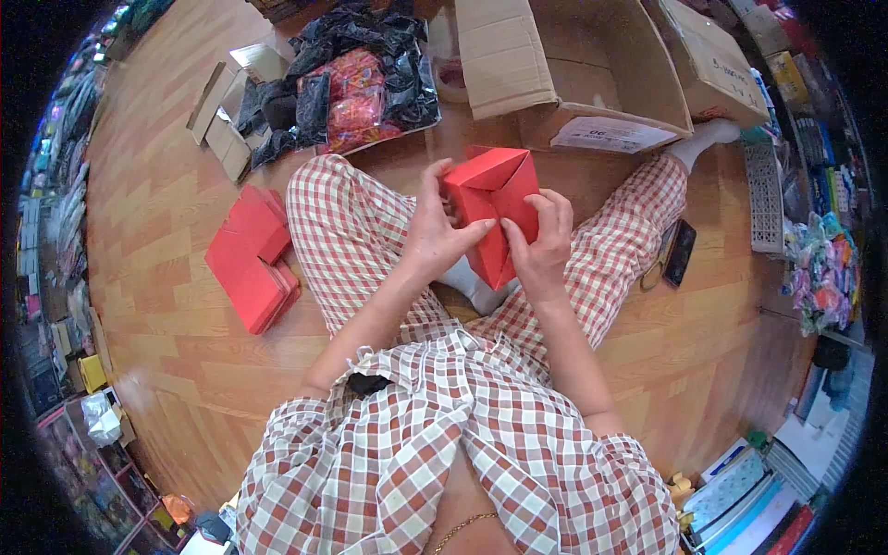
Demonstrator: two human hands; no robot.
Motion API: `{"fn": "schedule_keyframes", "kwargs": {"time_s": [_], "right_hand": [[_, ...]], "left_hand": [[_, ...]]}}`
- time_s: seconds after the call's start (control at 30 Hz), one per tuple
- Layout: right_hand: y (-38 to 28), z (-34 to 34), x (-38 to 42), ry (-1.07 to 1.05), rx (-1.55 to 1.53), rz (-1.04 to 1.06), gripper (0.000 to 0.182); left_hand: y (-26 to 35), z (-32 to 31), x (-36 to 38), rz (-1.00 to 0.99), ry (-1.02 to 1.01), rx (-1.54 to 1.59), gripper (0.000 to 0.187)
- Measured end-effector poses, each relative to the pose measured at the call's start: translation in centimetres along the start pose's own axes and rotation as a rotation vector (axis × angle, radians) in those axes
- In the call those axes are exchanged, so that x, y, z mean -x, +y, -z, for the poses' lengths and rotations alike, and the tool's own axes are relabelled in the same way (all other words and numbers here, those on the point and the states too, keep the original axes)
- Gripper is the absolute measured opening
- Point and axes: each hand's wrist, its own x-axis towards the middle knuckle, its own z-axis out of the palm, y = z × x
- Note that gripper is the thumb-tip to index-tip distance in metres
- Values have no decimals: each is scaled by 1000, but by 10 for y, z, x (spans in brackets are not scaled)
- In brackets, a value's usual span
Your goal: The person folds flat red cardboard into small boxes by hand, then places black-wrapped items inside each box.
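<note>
Between my two hands is a red folded paper box (499, 176), held up above my crossed legs with its flaps partly folded in. My left hand (439, 222) grips its left side, thumb pressed against the near panel and fingers around the far side. With thumb and fingers, my right hand (541, 231) pinches the right edge near a folded seam. On the floor left of my knee lies a stack of flat red paper boxes (245, 268), unevenly piled.
A large open cardboard box (592, 74) stands ahead, with another carton (712, 65) beside it. Black plastic bags (356, 37) surround red packets (356, 97) at front left. A phone (680, 254) and scissors (655, 273) lie right of my leg. Stocked shelves (55, 305) line the sides.
</note>
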Motion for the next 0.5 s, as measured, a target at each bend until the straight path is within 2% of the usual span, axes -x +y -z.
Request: {"fn": "schedule_keyframes", "kwargs": {"time_s": [0.1,0.23,0.33,0.4,0.5], "right_hand": [[4,7,-3,-24,-116,38,35],[4,14,-1,-21,-142,19,38],[8,16,-1,12,-137,8,43],[7,13,1,63,-327,-236,43],[16,11,-3,17,-425,-235,42]], "left_hand": [[6,7,-2,2,-7,134,98],[15,7,-2,-74,-45,33,107],[12,6,-6,-74,-51,92,105],[11,4,-8,-61,-41,123,104],[7,5,-12,-22,-19,173,103]]}}
